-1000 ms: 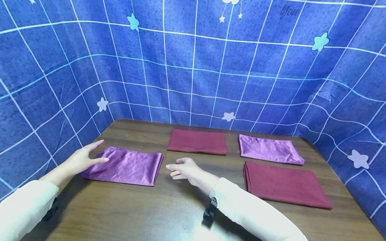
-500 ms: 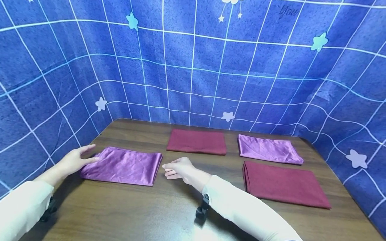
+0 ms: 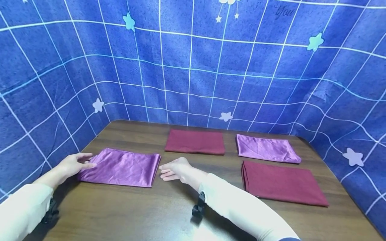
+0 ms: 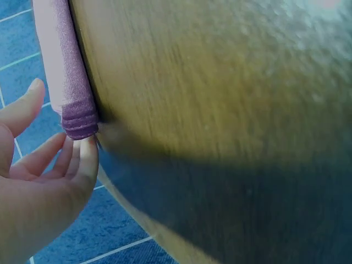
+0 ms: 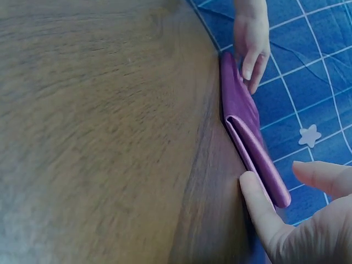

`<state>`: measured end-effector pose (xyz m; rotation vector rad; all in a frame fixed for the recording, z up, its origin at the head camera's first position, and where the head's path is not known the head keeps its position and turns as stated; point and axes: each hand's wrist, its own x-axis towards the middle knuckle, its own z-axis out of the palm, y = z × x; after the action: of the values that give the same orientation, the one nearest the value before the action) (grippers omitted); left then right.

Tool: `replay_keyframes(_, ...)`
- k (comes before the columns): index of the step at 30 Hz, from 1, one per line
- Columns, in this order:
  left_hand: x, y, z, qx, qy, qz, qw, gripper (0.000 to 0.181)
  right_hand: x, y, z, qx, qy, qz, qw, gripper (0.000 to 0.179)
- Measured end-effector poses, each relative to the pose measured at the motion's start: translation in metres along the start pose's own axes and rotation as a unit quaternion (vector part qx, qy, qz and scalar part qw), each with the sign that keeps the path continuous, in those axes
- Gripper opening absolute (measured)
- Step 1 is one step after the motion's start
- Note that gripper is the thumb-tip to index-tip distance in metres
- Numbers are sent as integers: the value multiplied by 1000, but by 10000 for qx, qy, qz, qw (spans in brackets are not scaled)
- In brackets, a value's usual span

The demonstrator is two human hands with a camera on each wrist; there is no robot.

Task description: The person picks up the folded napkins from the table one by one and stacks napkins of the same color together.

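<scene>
A folded purple satin cloth [image 3: 123, 169] lies flat at the left of the table. My left hand [image 3: 70, 164] is at its left end, thumb over the near corner in the head view. In the left wrist view the fingertips [image 4: 87, 146] meet the cloth's rounded end while the thumb stands apart. At the opposite end, my right hand [image 3: 178, 169] has its fingers extended toward the cloth's right edge. The right wrist view has this hand's thumb and fingers spread on either side of the cloth's folded edge [image 5: 264, 165].
A folded maroon cloth [image 3: 194, 142] lies at the back middle of the wooden table [image 3: 135, 214]. Another maroon cloth [image 3: 283, 183] is at the right, with a lighter purple satin cloth [image 3: 266, 149] behind it. A blue gridded curtain [image 3: 181, 77] surrounds the table.
My left hand has moved left and down to the cloth's left end. My right hand has shifted slightly left, closer to its right edge. The cloths lie as before.
</scene>
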<state>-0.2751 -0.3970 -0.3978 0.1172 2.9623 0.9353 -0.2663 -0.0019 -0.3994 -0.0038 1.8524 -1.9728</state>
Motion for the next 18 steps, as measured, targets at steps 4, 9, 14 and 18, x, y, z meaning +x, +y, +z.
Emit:
replay_keyframes(4, -1, -1, 1, -152, -63, -165, 9997, 72, 1, 1, 4, 17, -17, 32, 10000, 27)
replay_keyframes(9, 3, 4, 1, -241, -24, -356, 9991, 69, 5, 0, 8, 5, 23, 178, 9998, 25)
replay_keyframes(14, 8, 12, 4, -278, 0, -510, 9983, 63, 8, 0, 12, 154, 168, 368, 9991, 26)
replay_keyframes(18, 8, 14, 8, -347, 71, -738, 9966, 62, 8, 1, 17, 112, 220, 478, 9986, 31)
